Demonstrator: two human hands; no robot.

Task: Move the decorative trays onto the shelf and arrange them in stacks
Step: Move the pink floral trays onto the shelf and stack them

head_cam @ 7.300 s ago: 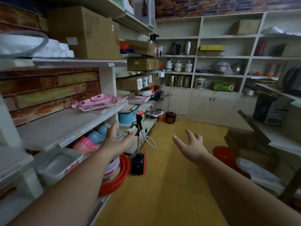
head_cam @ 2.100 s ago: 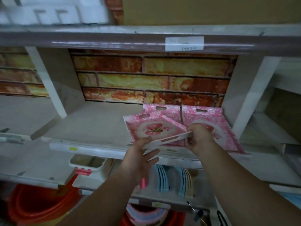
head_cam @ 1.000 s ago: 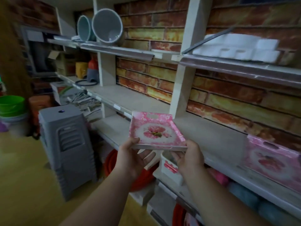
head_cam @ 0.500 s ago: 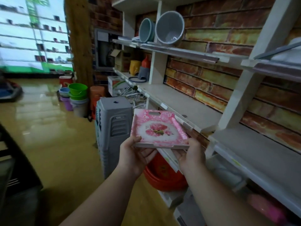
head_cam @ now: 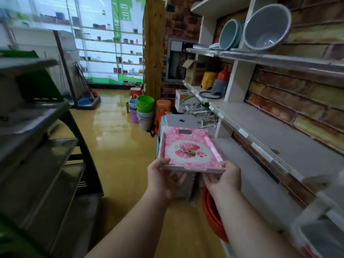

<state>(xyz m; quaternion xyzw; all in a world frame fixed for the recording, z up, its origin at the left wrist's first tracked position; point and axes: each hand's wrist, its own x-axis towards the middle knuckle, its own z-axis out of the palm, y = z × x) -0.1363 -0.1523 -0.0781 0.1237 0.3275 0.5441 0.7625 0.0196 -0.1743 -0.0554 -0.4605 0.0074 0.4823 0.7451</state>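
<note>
Upper shelf [head_cam: 279,59]: two grey basins [head_cam: 266,27] on their sides. Middle shelf [head_cam: 270,127]: yellow stool [head_cam: 208,80], blue ring [head_cam: 210,94]. Floor [head_cam: 115,146]: stacked buckets [head_cam: 144,107], grey stool stack [head_cam: 179,120].

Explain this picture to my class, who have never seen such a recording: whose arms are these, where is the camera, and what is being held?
There is no machine here. A person wears a wide-angle camera on the head, looking forward and down, so the two bare arms reaching into the picture are that person's own. This is a shop aisle. The left hand and right hand together grip the near edge of a pink flowered tray, thumbs on top and fingers underneath, holding it roughly level in the air. To the right runs a grey shelf before a brick wall; the stretch nearest the tray is bare. Higher up, two basins stand tilted on their sides. Coloured buckets are stacked on the floor ahead.
</note>
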